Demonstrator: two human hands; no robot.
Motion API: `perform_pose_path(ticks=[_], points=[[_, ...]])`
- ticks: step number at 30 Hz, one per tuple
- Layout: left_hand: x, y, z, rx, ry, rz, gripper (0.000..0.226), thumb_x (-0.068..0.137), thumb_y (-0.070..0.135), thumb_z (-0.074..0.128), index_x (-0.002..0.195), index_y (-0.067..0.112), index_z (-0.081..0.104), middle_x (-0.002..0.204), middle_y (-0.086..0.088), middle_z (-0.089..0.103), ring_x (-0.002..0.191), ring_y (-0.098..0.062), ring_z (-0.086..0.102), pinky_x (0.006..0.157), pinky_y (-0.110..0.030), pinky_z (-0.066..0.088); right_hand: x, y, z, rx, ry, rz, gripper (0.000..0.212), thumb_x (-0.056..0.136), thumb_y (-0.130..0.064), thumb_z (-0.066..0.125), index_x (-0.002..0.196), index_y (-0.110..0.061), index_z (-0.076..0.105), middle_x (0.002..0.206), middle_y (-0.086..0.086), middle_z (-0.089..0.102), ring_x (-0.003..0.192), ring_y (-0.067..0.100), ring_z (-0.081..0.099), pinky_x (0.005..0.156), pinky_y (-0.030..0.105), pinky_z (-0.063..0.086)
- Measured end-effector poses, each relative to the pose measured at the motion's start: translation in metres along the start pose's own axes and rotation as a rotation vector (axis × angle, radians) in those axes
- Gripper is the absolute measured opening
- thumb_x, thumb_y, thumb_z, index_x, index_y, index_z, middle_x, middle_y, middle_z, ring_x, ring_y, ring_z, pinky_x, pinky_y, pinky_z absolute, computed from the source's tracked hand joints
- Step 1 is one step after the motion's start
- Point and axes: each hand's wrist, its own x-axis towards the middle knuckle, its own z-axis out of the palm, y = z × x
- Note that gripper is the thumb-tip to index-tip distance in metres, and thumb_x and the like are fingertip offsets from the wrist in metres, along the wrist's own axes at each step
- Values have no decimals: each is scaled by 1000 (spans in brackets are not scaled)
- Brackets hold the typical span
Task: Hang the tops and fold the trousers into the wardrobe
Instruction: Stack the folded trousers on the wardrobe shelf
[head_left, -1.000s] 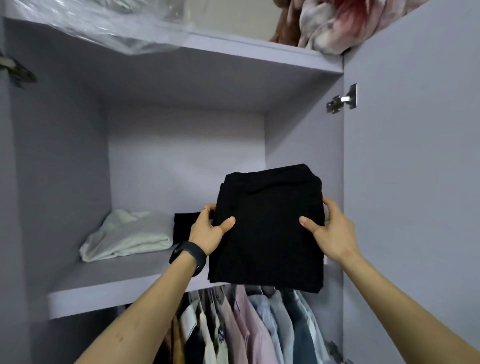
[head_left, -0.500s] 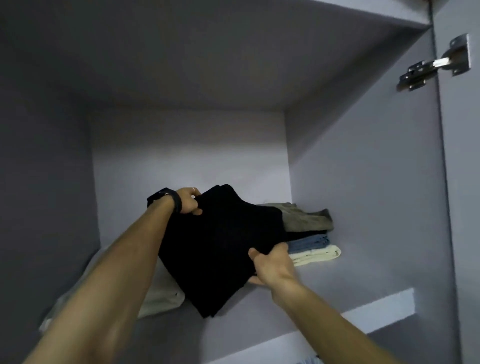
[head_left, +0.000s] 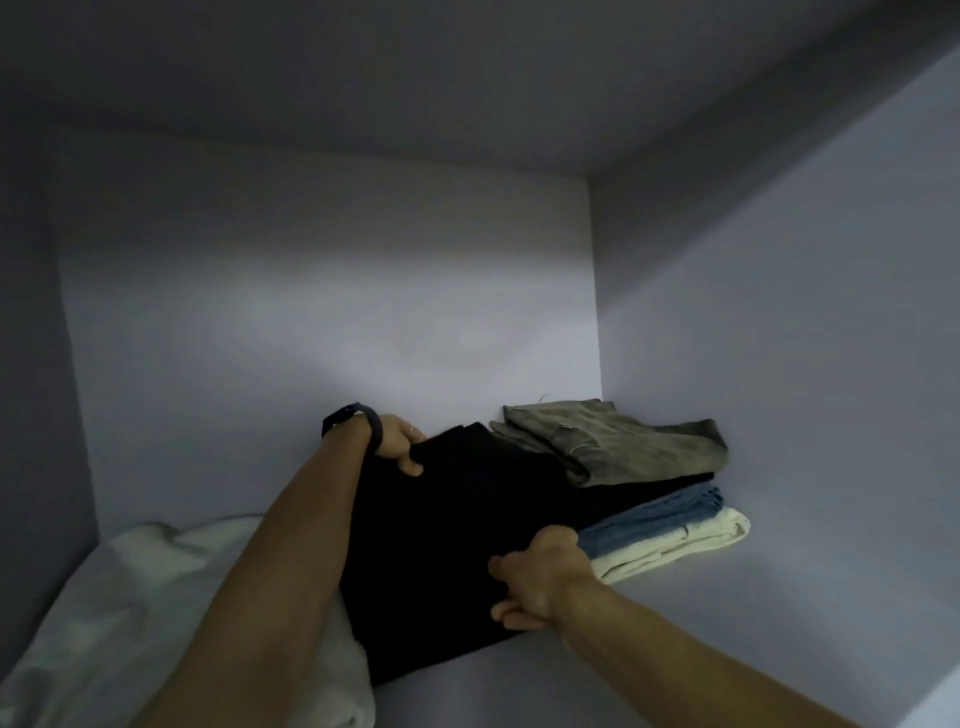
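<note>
white garment (head_left: 130, 597): cut by bottom edge | left hand (head_left: 397, 440) fingers: behind black trousers (head_left: 441, 545)

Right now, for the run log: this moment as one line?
item: black folded trousers, on shelf | left hand: grips far corner | right hand: grips near edge | neighbours: folded stack right, white garment left

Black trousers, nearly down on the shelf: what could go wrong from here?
1. The black trousers appear to butt against the folded stack on the right. Pushing further could skew it or shift the olive piece on top.
2. Their left edge seems to overlap the white bundle, so they may land tilted and slump open.
3. The left hand and right hand grip opposite edges. A careless withdrawal could drag the fold apart.
</note>
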Motion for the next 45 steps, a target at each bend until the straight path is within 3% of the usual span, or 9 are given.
perform_pose_path(ticks=[7,10,13,17,21,27,33,39,45], points=[[-1,-13,30,111,155,-47,55,89,48,70,137,25,57,145,-1,51,127,-25,51,108,-38,43,-1,-26,-43,-692,-228,-17,22,100,-19,58,102,-2,70,94,7,77,77,18,73,72,33,62],[-30,7,49,233,283,-25,57,95,51,59,143,21,49,146,-7,51,127,-27,53,106,-37,44,8,-48,-72,-972,117,-484,25,94,-32,56,81,-16,70,81,3,72,75,23,68,67,32,56],[-65,31,89,264,341,-32,55,99,56,42,143,23,50,141,-10,54,122,-30,55,103,-43,47,27,-54,-67,-901,194,-851,31,100,-43,47,108,-23,68,113,4,68,110,28,59,90,39,51],[-106,48,143,259,315,-203,67,97,66,16,158,37,20,165,-5,20,149,-35,21,121,-52,15,56,-19,-40,-1142,-48,-767,60,104,-56,21,159,-32,26,169,-1,11,155,18,5,125,41,5],[-131,37,177,364,356,-287,67,96,70,8,157,44,3,168,3,2,154,-27,-4,121,-45,-8,66,25,-26,-1263,25,-795,70,103,-56,13,162,-22,0,169,10,4,154,24,13,124,39,6],[-143,14,166,346,351,-343,64,95,71,12,155,52,1,167,10,1,154,-16,-4,124,-40,-3,63,8,-40,-1267,-143,-760,76,100,-65,13,162,-22,11,167,10,21,149,27,30,120,39,19],[-125,33,134,314,338,-396,58,102,56,21,157,38,20,164,-2,22,150,-29,20,120,-48,19,78,-43,-50,-1000,-108,-790,62,102,-59,25,128,-19,65,134,8,60,128,30,50,100,40,37],[-89,13,115,328,333,-426,62,98,69,14,156,50,2,168,6,-5,154,-27,-5,121,-56,-1,123,-50,-15,-1097,-255,-673,63,105,-54,21,162,-33,7,169,1,-12,156,22,-7,125,49,3],[-77,-14,124,357,294,-445,65,92,77,11,151,57,-5,165,15,-14,154,-19,-9,117,-63,-3,139,-44,-3,-1263,-297,-539,66,100,-61,14,161,-35,8,170,0,-1,156,26,7,121,54,-7]])
